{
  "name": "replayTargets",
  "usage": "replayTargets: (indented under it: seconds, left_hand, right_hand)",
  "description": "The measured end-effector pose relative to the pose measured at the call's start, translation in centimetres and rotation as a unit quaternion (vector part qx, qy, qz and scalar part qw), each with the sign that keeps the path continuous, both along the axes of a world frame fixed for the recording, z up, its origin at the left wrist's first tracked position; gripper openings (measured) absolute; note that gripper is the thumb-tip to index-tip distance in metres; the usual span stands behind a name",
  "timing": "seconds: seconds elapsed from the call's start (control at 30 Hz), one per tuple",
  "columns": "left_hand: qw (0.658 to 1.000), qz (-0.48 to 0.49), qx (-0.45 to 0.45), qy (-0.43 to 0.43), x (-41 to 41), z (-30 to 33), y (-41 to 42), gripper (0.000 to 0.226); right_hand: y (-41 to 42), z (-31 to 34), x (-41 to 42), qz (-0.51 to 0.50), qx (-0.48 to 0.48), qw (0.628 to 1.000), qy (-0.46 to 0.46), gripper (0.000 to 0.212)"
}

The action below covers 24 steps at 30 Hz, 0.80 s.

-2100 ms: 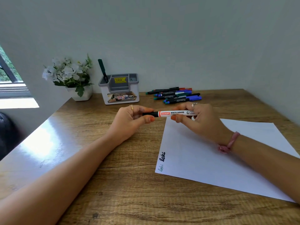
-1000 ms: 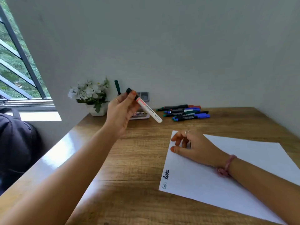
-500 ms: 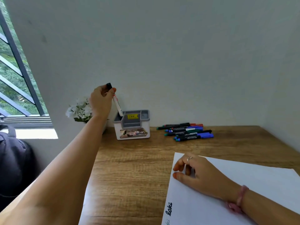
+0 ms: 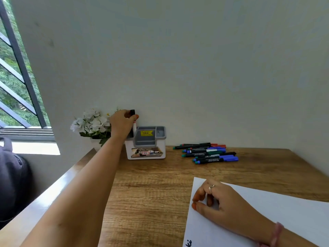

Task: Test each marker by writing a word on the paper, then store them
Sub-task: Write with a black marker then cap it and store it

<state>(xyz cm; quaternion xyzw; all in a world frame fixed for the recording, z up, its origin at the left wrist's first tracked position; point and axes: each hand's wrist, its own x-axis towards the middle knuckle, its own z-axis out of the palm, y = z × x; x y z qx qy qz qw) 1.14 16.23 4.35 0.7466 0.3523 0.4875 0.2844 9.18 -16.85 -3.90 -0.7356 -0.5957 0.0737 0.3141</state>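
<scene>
At the near right corner of the wooden desk (image 4: 151,193), the right hand (image 4: 226,204) rests on the white sheet of paper (image 4: 293,211), fingers loosely curled, holding nothing. Farther back, loose coloured markers (image 4: 206,153) lie near the far edge. At the far left, the left hand (image 4: 122,123) pinches the black-capped white whiteboard marker (image 4: 133,122), upright in the white-and-grey plastic organiser (image 4: 146,147).

White flowers (image 4: 92,123) in a pot stand on the wooden surface (image 4: 151,193) against the wall (image 4: 178,59), just left of the left fingers, with a barred window (image 4: 16,82) farther left and a dark bag (image 4: 12,177) below it, off the surface's edge.
</scene>
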Motion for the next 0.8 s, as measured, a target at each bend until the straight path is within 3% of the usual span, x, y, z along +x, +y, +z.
replayTargets:
  seconds: [0.27,0.47,0.67,0.8]
  left_hand:
    - [1.000,0.005,-0.010,-0.012,0.4,-1.1,0.3,0.050]
    - [0.990,0.011,0.127,-0.063,0.2,-0.5,-0.7,0.039]
    - [0.974,-0.102,0.191,-0.063,2.5,-0.9,-6.5,0.020]
    - [0.956,-0.223,0.186,0.045,4.4,-3.4,-11.6,0.018]
  right_hand:
    - [0.1,0.0,0.0,-0.002,0.000,1.000,0.014,0.005]
    - [0.0,0.0,-0.1,-0.001,0.010,1.000,0.010,0.006]
    - [-0.4,-0.2,-0.1,0.005,0.030,0.999,0.013,0.004]
    - [-0.4,-0.4,0.0,0.006,0.040,0.999,-0.003,0.006]
